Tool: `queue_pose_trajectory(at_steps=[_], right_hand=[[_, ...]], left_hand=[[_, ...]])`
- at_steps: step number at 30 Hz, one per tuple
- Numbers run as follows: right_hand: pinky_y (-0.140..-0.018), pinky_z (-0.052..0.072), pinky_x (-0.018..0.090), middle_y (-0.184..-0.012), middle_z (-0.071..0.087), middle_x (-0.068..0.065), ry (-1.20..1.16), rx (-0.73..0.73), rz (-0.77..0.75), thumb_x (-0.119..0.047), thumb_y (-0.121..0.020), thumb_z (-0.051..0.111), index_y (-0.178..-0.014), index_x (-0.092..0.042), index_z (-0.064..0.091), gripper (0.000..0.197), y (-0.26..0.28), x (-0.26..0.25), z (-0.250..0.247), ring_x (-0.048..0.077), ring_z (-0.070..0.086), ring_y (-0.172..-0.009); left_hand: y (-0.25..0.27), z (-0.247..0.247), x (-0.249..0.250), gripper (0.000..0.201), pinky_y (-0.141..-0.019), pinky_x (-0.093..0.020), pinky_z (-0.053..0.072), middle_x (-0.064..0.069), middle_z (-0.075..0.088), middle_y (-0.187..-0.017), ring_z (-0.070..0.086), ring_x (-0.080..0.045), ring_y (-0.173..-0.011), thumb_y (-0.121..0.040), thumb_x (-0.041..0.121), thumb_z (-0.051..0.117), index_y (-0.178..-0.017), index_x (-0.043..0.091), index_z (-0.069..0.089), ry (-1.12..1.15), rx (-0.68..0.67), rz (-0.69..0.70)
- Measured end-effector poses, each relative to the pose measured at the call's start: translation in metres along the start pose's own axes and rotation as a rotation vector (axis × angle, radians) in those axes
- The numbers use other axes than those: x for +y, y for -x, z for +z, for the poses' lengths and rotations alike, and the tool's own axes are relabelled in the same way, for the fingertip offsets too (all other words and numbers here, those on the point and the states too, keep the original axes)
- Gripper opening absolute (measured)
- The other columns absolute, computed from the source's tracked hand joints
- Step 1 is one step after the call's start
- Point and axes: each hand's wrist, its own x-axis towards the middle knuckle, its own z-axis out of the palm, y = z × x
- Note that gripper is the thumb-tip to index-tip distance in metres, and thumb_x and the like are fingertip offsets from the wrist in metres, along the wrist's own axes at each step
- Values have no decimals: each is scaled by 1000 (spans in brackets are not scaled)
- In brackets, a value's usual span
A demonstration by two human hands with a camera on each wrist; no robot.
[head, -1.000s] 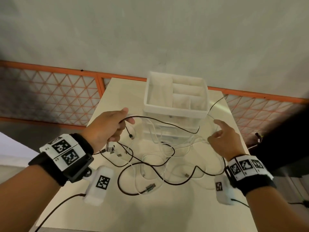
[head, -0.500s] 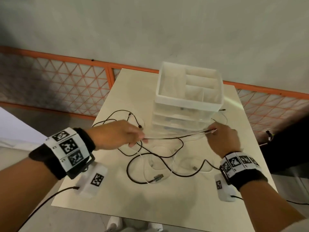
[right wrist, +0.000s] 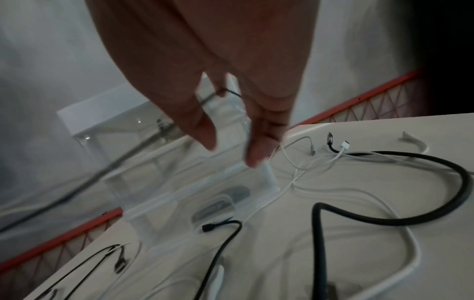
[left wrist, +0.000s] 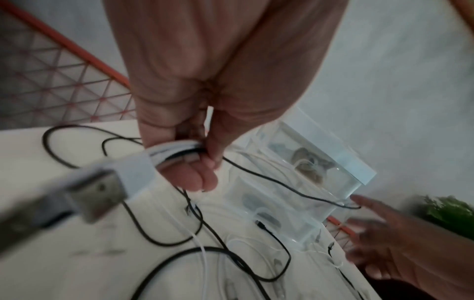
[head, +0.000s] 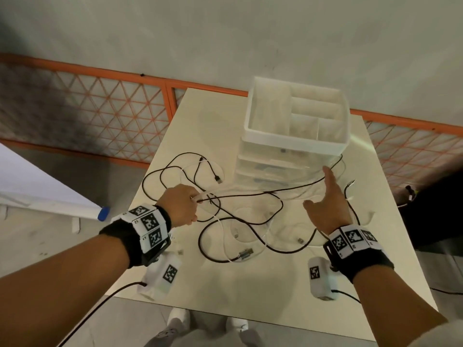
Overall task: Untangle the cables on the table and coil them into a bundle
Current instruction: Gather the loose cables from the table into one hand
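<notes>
Black cables (head: pixel 226 236) and white cables (head: pixel 253 221) lie tangled on the cream table (head: pixel 250 296). My left hand (head: pixel 183 204) hovers over the left of the tangle. It grips a gathered bunch of white and black cable (left wrist: pixel 179 150), and a white USB plug (left wrist: pixel 102 186) sticks out toward the camera. One black strand (head: pixel 275 192) stretches from that fist to my right hand (head: pixel 325 196). The right hand (right wrist: pixel 231 150) is held up beside the drawer unit with straight fingers, and the strand (right wrist: pixel 225 93) crosses them. It holds nothing.
A white and clear drawer organiser (head: pixel 295 131) stands at the back of the table, with cables running right up to its foot. An orange mesh fence (head: pixel 100 116) runs behind the table. Loose plugs (right wrist: pixel 343 146) lie by the right edge.
My right hand has let go of the taut black strand and straightened its fingers. The strand now sags across them. The left hand keeps its grip in about the same place.
</notes>
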Motion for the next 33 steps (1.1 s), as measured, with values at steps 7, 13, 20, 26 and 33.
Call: queue_pose_trajectory(at_steps=[7, 13, 20, 26, 33], right_hand=[[-75, 53, 31, -84, 68, -9, 114, -109, -301, -20, -84, 67, -106, -27, 66, 23, 39, -16, 57, 10, 59, -70], [-92, 49, 38, -128, 55, 1, 710, -658, -485, -39, -84, 66, -131, -26, 52, 51, 82, -23, 121, 25, 59, -115], [-79, 50, 32, -106, 70, 2, 769, -493, -441, -26, -88, 54, -104, -22, 69, 22, 58, -49, 98, 27, 66, -98], [-92, 44, 36, -120, 62, -4, 742, -590, -475, -33, -82, 66, -117, -31, 60, 36, 59, -48, 86, 23, 59, -112], [-92, 41, 38, -114, 67, 0, 888, -509, -532, -28, -95, 52, -109, -29, 70, 23, 73, -27, 88, 25, 56, -111]], left_hand=[[-6, 9, 7, 16, -47, -27, 41, -10, 49, -70, 47, -20, -57, -97, 7, 49, -81, 6, 52, 237, 9, -122], [-6, 3, 11, 14, -49, -28, 34, -6, 42, -66, 37, -19, -54, -94, 15, 57, -85, 5, 57, 203, -11, -79], [-3, -10, 8, 18, -48, -25, 32, -1, 45, -63, 36, -14, -50, -98, 19, 53, -86, 16, 66, 196, 33, 42], [-6, -10, 21, 17, -43, -23, 28, -8, 69, -80, 34, -14, -49, -98, 13, 50, -91, 10, 65, 292, -7, 97], [-6, -5, 23, 13, -43, -22, 29, -3, 59, -74, 36, -11, -47, -96, 15, 56, -93, 12, 69, 223, -32, 167]])
